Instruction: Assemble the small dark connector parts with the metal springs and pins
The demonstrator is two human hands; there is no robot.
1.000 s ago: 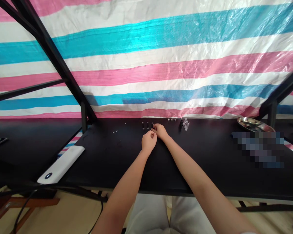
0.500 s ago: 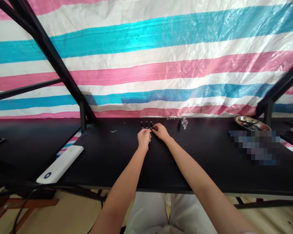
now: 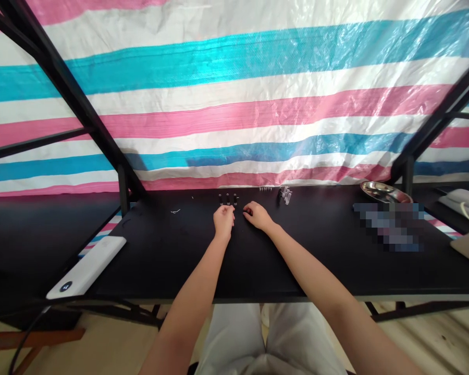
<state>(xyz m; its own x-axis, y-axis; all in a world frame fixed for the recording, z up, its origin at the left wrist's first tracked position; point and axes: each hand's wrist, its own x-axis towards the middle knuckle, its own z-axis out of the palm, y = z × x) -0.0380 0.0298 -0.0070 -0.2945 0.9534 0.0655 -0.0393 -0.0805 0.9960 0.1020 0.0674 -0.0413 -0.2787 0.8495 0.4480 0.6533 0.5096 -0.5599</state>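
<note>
Three small dark upright cylinders [image 3: 227, 199] stand in a row near the back of the black table [image 3: 234, 260]. My left hand [image 3: 223, 220] rests just in front of them with its fingers curled; whether it holds anything is hidden. My right hand [image 3: 257, 215] lies a little to the right, fingers bent inward as in a pinch, with something tiny or nothing between them. The two hands are a short gap apart.
A cluster of small clear parts [image 3: 285, 194] and a row of tiny pins [image 3: 264, 189] sit at the back right. A metal dish [image 3: 381, 191] lies far right. A white power bank [image 3: 86, 267] lies on the left edge. Black frame posts [image 3: 122, 192] rise at both sides.
My left hand moved forward to the cylinders. My right hand drew back slightly from them, so the hands separated. The camera turned a little to the right.
</note>
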